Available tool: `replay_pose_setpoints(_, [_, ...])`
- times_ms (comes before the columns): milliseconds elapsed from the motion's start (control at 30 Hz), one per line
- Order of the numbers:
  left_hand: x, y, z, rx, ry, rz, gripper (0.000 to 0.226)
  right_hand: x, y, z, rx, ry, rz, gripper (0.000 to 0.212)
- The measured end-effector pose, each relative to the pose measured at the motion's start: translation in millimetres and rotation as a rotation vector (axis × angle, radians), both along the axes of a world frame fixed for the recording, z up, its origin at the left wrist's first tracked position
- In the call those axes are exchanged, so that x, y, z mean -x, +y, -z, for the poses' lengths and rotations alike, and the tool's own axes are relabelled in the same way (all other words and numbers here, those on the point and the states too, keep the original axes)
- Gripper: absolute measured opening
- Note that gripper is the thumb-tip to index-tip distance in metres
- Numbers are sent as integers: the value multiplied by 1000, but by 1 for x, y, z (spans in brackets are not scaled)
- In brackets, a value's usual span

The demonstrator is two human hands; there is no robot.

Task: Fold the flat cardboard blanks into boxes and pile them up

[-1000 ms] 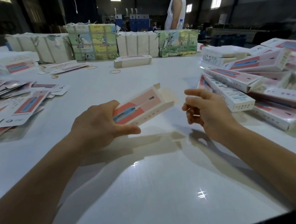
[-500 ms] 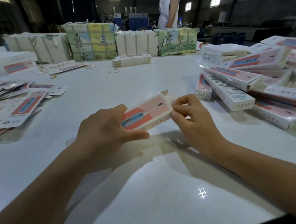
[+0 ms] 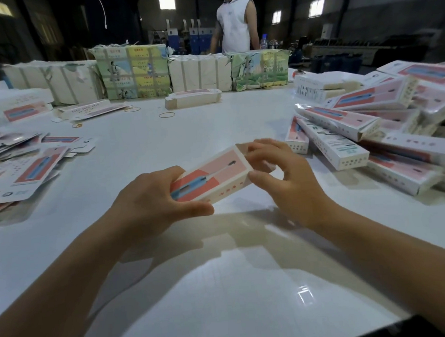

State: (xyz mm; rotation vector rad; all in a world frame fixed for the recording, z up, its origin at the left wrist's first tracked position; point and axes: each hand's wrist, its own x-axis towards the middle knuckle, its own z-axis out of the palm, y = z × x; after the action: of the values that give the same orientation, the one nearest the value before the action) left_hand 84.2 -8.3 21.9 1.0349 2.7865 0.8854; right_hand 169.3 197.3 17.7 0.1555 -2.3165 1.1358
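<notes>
Head view: left hand (image 3: pixel 150 202) grips box (image 3: pixel 211 178) steady at 9 o'clock end; right hand (image 3: pixel 282 180) fingers curl pinching 3 o'clock end flap, likely tucking it.

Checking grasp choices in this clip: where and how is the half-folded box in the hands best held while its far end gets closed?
Hold the box at its near, lower-left end, coming from the left, thumb on the side wall and fingers over the top edge, as the left hand does. That likely leaves the far end clear for the right hand working the flaps.
</notes>
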Motion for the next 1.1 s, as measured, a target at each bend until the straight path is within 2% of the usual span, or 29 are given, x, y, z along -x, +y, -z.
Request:
replay_pose_setpoints(67, [-1, 1, 0, -8, -3, -7, 59, -1, -2, 2, 119, 39, -10, 31])
replay_pose_setpoints(100, [-1, 2, 0, -3, 4, -17, 61, -2, -4, 4, 144, 28, -14, 37])
replay_pose_setpoints(200, [-1, 5, 3, 56, 49, -41, 64, -1, -10, 12, 38, -75, 6, 53])
replay_pose_setpoints(300, [-1, 7, 6, 103, 76, -56, 69, 3, -12, 16, -1, -110, 19, 55])
replay_pose_setpoints(433, [-3, 8, 7, 38, 57, -73, 77, 5, -9, 15, 192, -93, 29, 55])
replay_pose_setpoints(500, [-4, 9, 6, 20, 67, -85, 76, 8, -7, 10, 287, -82, 79, 64])
replay_pose_setpoints(567, [-5, 11, 6, 34, 83, -93, 72, 13, -4, 6, 542, -162, 81, 80])
replay_pose_setpoints(633, [-7, 13, 6, 66, 102, -90, 73, 18, -3, 4, 1019, -285, -75, 84])
replay_pose_setpoints(667, [-7, 14, 7, 87, 115, -90, 74, 20, -2, 4, 1198, -312, -178, 71])
replay_pose_setpoints(733, [-8, 16, 7, 116, 127, -92, 76, 22, -4, 3, 1276, -345, -244, 37])
replay_pose_setpoints(767, [-9, 17, 7, 126, 127, -89, 77, 22, -4, 4, 1252, -341, -222, 28])
replay_pose_setpoints(867, [-9, 19, 7, 159, 131, -79, 82, 22, -1, 8, 1117, -244, -125, 22])
replay_pose_setpoints(900, [-10, 20, 8, 169, 140, -80, 79, 20, -1, 8, 966, -208, -92, 20])
replay_pose_setpoints(1000, [-13, 23, 10, 219, 206, -92, 70, 10, -4, 13, 305, -114, 45, 18])
replay_pose_setpoints(1100, [-16, 23, 11, 231, 242, -115, 68, 5, -10, 16, -7, -65, 87, 20])
